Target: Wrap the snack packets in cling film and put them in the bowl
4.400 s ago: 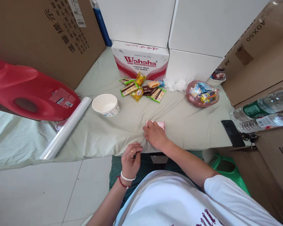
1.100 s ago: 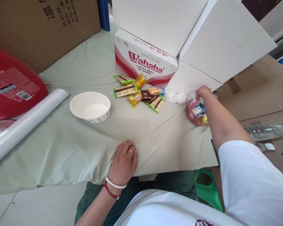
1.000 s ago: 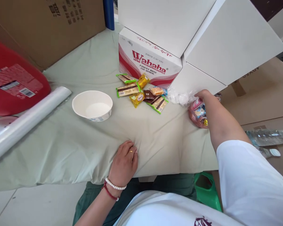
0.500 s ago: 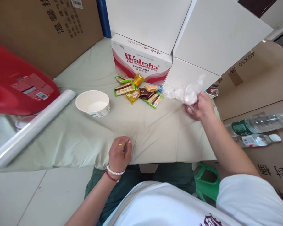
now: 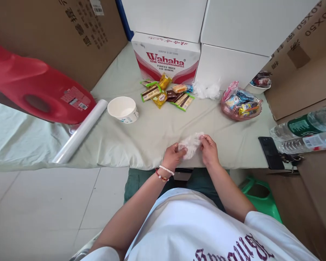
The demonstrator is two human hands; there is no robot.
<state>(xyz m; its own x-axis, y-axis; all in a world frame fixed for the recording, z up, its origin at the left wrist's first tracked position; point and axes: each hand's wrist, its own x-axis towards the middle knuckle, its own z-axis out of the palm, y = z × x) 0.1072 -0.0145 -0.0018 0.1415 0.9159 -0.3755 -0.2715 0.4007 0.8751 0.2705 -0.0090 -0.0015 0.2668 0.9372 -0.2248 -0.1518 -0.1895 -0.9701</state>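
Near the table's front edge, my left hand (image 5: 174,156) and my right hand (image 5: 209,149) pinch a crumpled piece of thin clear plastic film (image 5: 190,145) from either side. More crumpled clear plastic (image 5: 205,89) lies against the white boxes. Left of it is a loose pile of wrapped snacks (image 5: 163,95), with green-edged bars, yellow packets and a brown one. A white paper bowl (image 5: 122,110) stands upright to the left of the pile. To the right sits a pinkish transparent bowl (image 5: 237,114) filled with wrapped snacks.
A white-and-red water carton (image 5: 167,59) and white boxes line the back. At left are a red jug (image 5: 49,90) and a clear film roll (image 5: 81,132). On the right lie a phone (image 5: 271,152) and plastic bottles (image 5: 304,125); another filled white bowl (image 5: 258,88) stands behind.
My right hand has come from the clear plastic by the boxes to the table's front, bringing a piece of film. My left hand has joined it there and grips the film too.
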